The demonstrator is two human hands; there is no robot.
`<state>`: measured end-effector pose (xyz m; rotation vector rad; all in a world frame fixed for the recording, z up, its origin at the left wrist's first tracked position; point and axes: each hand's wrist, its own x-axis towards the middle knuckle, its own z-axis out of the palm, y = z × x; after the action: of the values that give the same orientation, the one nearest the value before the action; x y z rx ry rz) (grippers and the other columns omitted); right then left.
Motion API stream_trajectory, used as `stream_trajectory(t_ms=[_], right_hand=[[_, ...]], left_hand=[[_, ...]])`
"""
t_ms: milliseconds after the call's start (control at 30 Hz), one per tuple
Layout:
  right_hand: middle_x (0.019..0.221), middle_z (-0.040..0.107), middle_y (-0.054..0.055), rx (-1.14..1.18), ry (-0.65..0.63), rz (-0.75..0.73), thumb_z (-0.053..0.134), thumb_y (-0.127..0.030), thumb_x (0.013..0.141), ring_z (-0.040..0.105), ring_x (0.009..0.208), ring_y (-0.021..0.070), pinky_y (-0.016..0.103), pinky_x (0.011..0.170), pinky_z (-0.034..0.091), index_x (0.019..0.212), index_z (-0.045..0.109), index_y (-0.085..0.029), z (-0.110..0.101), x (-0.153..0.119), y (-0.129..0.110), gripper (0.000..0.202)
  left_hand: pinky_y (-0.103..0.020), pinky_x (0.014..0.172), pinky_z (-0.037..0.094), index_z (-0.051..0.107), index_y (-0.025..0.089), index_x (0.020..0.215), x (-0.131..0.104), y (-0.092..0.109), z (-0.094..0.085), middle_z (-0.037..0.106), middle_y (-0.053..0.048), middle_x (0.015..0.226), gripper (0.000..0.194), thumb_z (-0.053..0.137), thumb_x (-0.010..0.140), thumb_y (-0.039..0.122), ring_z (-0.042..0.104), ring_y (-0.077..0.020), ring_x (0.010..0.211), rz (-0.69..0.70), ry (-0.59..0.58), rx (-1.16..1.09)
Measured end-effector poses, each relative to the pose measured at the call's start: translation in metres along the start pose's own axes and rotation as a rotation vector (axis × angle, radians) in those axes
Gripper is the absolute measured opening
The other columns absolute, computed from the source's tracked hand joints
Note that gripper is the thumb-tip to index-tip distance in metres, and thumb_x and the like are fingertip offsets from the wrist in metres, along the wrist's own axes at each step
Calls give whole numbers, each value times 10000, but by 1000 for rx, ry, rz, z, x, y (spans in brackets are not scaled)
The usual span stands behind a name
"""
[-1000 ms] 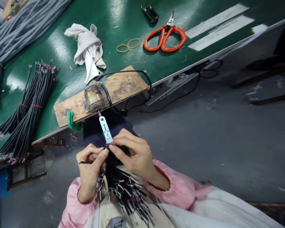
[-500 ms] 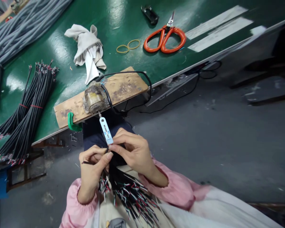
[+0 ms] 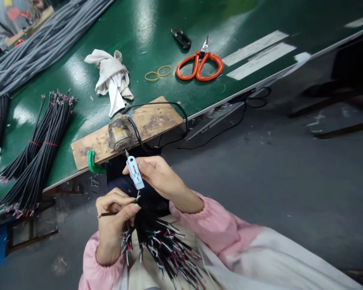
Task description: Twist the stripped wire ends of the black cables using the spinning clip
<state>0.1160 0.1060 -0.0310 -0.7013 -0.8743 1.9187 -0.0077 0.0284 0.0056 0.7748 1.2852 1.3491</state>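
Observation:
A light blue plastic piece (image 3: 135, 174) with a slot along its face sits on the shaft of a small motor (image 3: 120, 135). My right hand (image 3: 159, 173) is closed around its upper part, thumb at the right edge and a fingertip showing on the left. Just below its lower end, my left hand (image 3: 116, 211) pinches a thin black cable (image 3: 107, 214) between thumb and fingers. Fine bare-looking cable wires (image 3: 138, 196) stick up from that pinch and reach the blue piece. A bundle of black cables (image 3: 169, 249) with red, white and green wire ends lies on my lap.
The motor is fixed to a wooden board (image 3: 157, 121) held by a green clamp (image 3: 93, 163) at the table edge. On the green table (image 3: 157, 36) lie orange-handled scissors (image 3: 199, 68), a white cloth (image 3: 109, 76), rubber bands (image 3: 159, 73), tied black cables (image 3: 48, 149) and grey cables (image 3: 45, 48). Another person (image 3: 6, 20) sits opposite.
My right hand has moved up from the cable end to the upper part of the blue piece. My left hand keeps the cable, slightly lower. The whole view has shifted a little.

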Motion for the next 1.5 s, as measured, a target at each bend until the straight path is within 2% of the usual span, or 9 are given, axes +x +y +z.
stream_trajectory(t_ms=[267, 467, 600, 733, 867, 967, 1100, 1333, 1500], right_hand=[[571, 552, -16, 282, -33, 116, 825, -661, 632, 457, 531, 80, 219, 503, 357, 573, 688, -148, 15, 3, -2, 534], [590, 608, 1, 431, -57, 222, 805, -668, 666, 499, 551, 88, 222, 538, 391, 693, 733, -122, 12, -1, 9, 551], [577, 609, 13, 435, 1, 253, 756, -676, 722, 478, 547, 95, 229, 525, 380, 656, 721, -128, 1, -2, 23, 553], [582, 600, -2, 364, 66, 170, 836, -590, 681, 469, 553, 93, 228, 534, 381, 666, 734, -146, -11, -13, 27, 455], [605, 601, -14, 128, 94, 61, 857, -528, 694, 496, 578, 106, 245, 574, 407, 714, 751, -166, -19, -31, 21, 378], [657, 627, 9, -41, -27, 3, 783, -545, 782, 543, 623, 124, 265, 622, 445, 706, 747, -168, -20, -41, 13, 386], [688, 617, 11, -78, -164, -28, 710, -508, 870, 557, 638, 118, 259, 639, 468, 746, 765, -168, -19, -46, 5, 367], [695, 630, 13, -75, -189, -61, 737, -476, 855, 557, 633, 119, 262, 615, 466, 756, 761, -166, -17, -45, 2, 327], [648, 646, 31, -275, -80, -300, 709, -341, 882, 533, 605, 135, 281, 570, 435, 724, 729, -169, -15, -46, 4, 234]], left_hand=[[-96, 350, 414, 778, 209, 552, 5, 1, 9, 612, 46, 507, 146, 883, 563, 109, 524, -33, 352, -2, 39, 76], [-100, 365, 379, 769, 199, 541, 6, 0, 11, 581, 48, 470, 125, 854, 580, 116, 480, -26, 359, -27, 33, 102], [-120, 356, 360, 781, 200, 562, 2, 2, 11, 599, 38, 490, 110, 858, 580, 124, 467, -32, 355, -53, 58, 120], [-132, 351, 345, 779, 196, 554, -1, 3, 12, 596, 35, 491, 124, 875, 555, 118, 472, -40, 355, -81, 69, 137], [-148, 344, 316, 781, 196, 554, -6, 3, 9, 608, 25, 503, 122, 886, 554, 133, 461, -42, 354, -84, 38, 150], [-161, 350, 314, 785, 194, 559, -9, 3, 7, 614, 16, 508, 112, 886, 567, 146, 463, -48, 363, -85, 15, 182], [-169, 352, 292, 778, 190, 548, -11, 4, 7, 595, 19, 496, 111, 885, 576, 180, 433, -40, 355, -124, -1, 209], [-178, 324, 202, 727, 137, 549, -12, -3, 4, 499, 40, 421, 386, 917, 568, 472, 329, -23, 303, -242, -41, 166], [-166, 314, 181, 693, 137, 580, -12, -10, 0, 462, 59, 396, 438, 894, 596, 526, 307, -20, 285, -262, -44, 132]])
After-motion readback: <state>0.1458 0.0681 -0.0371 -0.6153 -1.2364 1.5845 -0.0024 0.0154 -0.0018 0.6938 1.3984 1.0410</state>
